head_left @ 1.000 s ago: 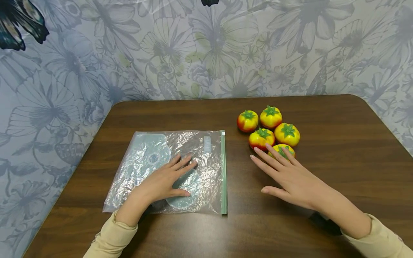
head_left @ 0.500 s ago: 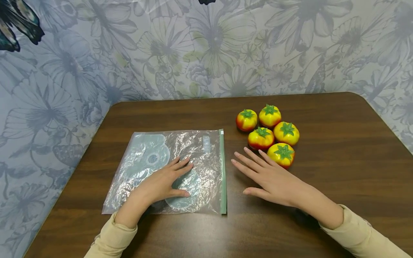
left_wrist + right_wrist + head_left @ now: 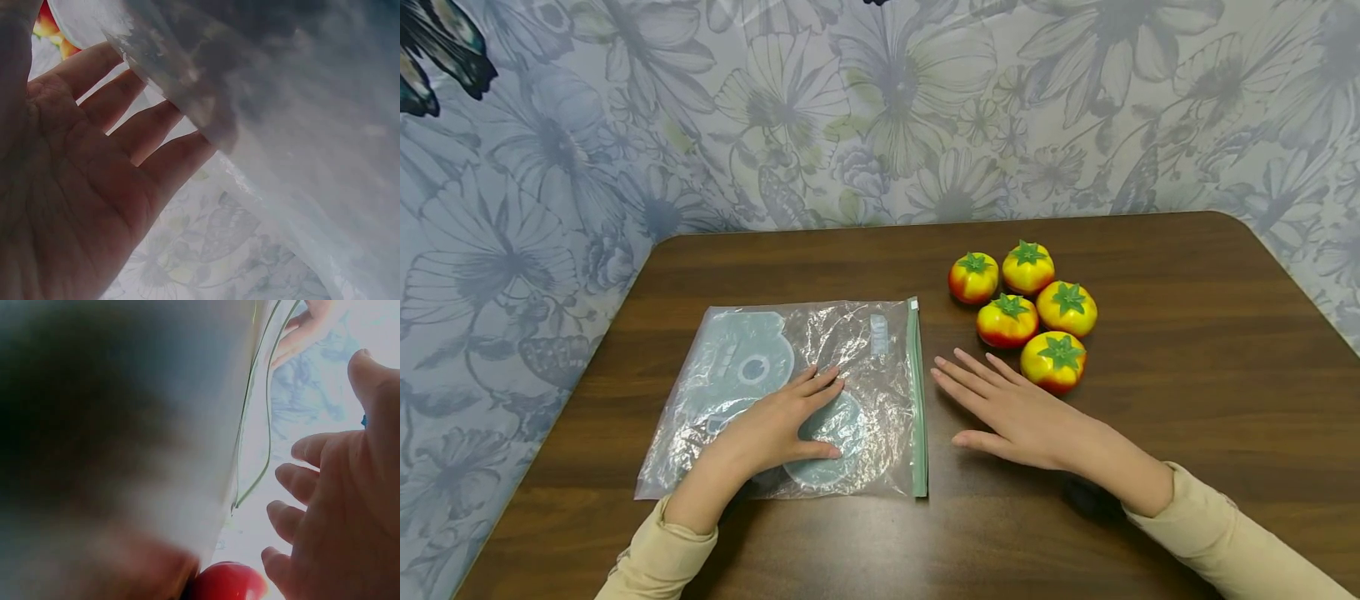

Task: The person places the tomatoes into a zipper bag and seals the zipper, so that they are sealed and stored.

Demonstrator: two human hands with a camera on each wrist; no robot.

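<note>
On the left of the table lies a clear zip bag (image 3: 883, 417) with a green strip along its right edge and pale blue printed shapes. My left hand (image 3: 775, 425) rests on the bag with its fingers straight and spread. Several yellow and red toy tomatoes (image 3: 1007, 321) with green star-shaped tops stand grouped at the right. Between the bag and the nearest tomato (image 3: 1054, 362), my right hand (image 3: 1015, 417) is stretched palm down, fingers straight, holding nothing. In the right wrist view, the fingers (image 3: 297, 481) are apart from a red tomato (image 3: 228, 584).
The brown wooden table (image 3: 1210, 350) has rounded far corners. Behind it hangs a grey-white flowered cloth (image 3: 895, 117). A dark butterfly ornament (image 3: 445, 50) shows at the upper left. A dark object (image 3: 1090, 498) is partly visible under the right wrist.
My right hand has moved left, off the nearest tomato and toward the bag, uncovering that tomato. The left hand has stayed on the bag.
</note>
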